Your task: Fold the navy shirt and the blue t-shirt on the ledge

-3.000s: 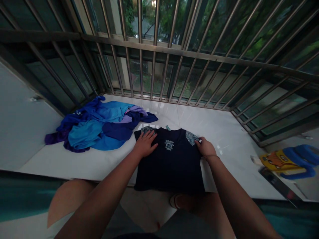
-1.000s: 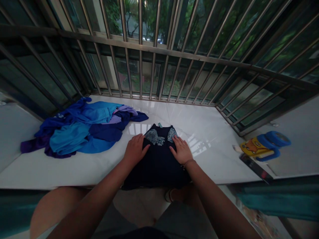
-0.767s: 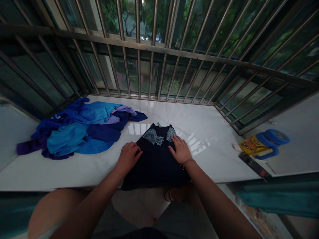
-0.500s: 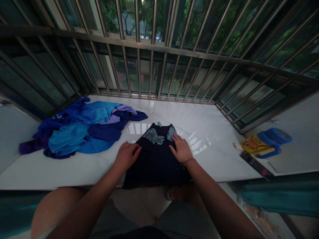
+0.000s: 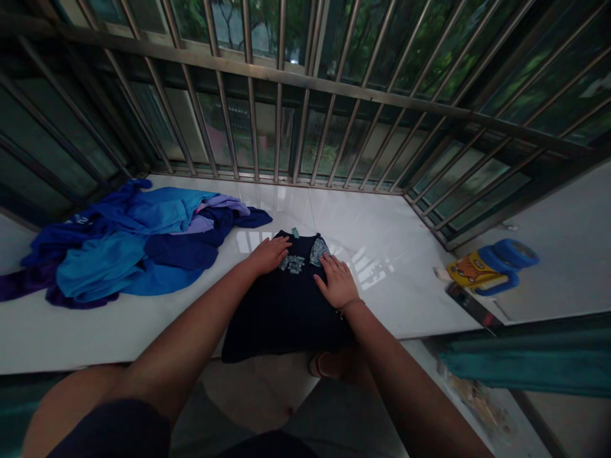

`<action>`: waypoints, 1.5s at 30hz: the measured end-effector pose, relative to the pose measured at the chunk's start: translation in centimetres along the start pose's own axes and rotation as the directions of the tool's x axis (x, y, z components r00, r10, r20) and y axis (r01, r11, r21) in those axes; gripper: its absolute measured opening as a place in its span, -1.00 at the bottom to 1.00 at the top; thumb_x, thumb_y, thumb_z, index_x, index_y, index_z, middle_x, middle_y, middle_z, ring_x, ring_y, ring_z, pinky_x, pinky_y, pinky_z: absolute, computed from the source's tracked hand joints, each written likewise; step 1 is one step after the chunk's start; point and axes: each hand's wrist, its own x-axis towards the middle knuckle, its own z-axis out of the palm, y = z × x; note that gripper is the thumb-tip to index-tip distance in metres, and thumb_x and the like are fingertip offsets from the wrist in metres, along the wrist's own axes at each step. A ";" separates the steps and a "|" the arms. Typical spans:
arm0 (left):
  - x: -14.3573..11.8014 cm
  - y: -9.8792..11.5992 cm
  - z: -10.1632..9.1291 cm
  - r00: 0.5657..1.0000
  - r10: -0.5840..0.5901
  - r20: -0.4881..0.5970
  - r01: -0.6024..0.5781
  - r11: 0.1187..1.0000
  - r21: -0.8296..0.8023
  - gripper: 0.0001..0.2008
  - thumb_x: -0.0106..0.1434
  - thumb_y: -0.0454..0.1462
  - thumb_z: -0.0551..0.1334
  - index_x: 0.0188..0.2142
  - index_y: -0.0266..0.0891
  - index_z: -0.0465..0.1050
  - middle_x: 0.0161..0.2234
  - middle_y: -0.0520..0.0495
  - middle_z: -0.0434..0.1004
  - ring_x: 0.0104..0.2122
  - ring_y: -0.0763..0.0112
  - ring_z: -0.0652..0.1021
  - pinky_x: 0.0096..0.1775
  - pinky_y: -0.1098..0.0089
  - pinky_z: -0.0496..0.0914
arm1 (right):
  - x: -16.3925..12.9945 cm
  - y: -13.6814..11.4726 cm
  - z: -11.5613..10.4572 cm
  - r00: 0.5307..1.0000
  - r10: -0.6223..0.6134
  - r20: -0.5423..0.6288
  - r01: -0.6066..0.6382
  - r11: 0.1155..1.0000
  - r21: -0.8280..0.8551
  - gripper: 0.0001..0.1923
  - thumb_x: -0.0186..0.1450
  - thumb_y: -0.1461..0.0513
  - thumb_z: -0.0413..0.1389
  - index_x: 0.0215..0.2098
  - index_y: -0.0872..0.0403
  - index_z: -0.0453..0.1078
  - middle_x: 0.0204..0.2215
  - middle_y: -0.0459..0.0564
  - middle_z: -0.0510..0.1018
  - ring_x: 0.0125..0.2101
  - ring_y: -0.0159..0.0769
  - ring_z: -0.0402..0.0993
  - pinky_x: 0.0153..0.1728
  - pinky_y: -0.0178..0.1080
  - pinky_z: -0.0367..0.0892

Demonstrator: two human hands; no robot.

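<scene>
A dark navy top (image 5: 286, 312) with a pale patterned print near its neckline lies spread on the white ledge (image 5: 382, 235), its lower edge reaching the ledge's front. A small light green tag shows at the collar. My left hand (image 5: 270, 254) rests on the upper left of the top, fingers stretched over part of the print. On the upper right side my right hand (image 5: 337, 281), with a thin bracelet at the wrist, lies flat with fingers spread, the fingertips at the print. Neither hand grips the cloth.
A heap of blue and purple clothes (image 5: 138, 245) lies on the left of the ledge. To the right stand a yellow and blue jug (image 5: 482, 266) and a dark narrow box (image 5: 470, 306). Metal bars (image 5: 296, 79) close off the window behind. A teal cloth (image 5: 520, 359) hangs at the right.
My left hand has moved up and forward along the top, from its left edge onto the print. My right hand stays on the right side. The view has shifted slightly to the right.
</scene>
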 end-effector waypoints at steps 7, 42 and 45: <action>0.3 -3.5 0.9 0.985 -0.029 -0.172 0.021 0.999 -0.044 -0.54 0.60 -0.10 0.14 0.36 -0.13 0.55 0.55 -0.20 0.39 0.56 -0.04 0.34 0.56 -0.21 0.17 | -0.1 0.1 0.2 1.000 -0.012 -0.015 0.012 1.000 0.004 -0.29 0.65 -0.06 0.01 0.64 0.06 0.22 0.65 0.09 0.18 0.62 0.13 0.10 0.60 0.21 0.00; -0.8 -1.7 1.0 0.765 -0.418 -0.489 0.423 0.900 -0.107 -0.53 0.50 -0.02 0.30 0.20 -0.32 0.59 0.29 -0.46 0.59 0.32 -0.19 0.54 0.40 -0.04 0.34 | 2.7 2.4 1.6 0.993 -0.095 -0.070 0.098 0.995 0.033 -0.34 0.66 -0.09 -0.03 0.60 -0.01 0.29 0.64 0.17 0.22 0.60 0.10 0.16 0.57 0.32 0.07; -0.8 -2.3 1.0 0.776 -0.407 -0.482 0.401 0.908 -0.120 -0.66 0.47 -0.01 0.35 0.02 -0.21 0.65 0.23 -0.37 0.62 0.26 -0.14 0.57 0.37 -0.02 0.37 | 2.7 2.8 1.8 0.981 -0.054 -0.186 0.073 0.993 0.097 -0.39 0.69 -0.03 -0.13 0.49 0.07 0.42 0.54 0.26 0.38 0.51 0.04 0.33 0.52 0.20 0.24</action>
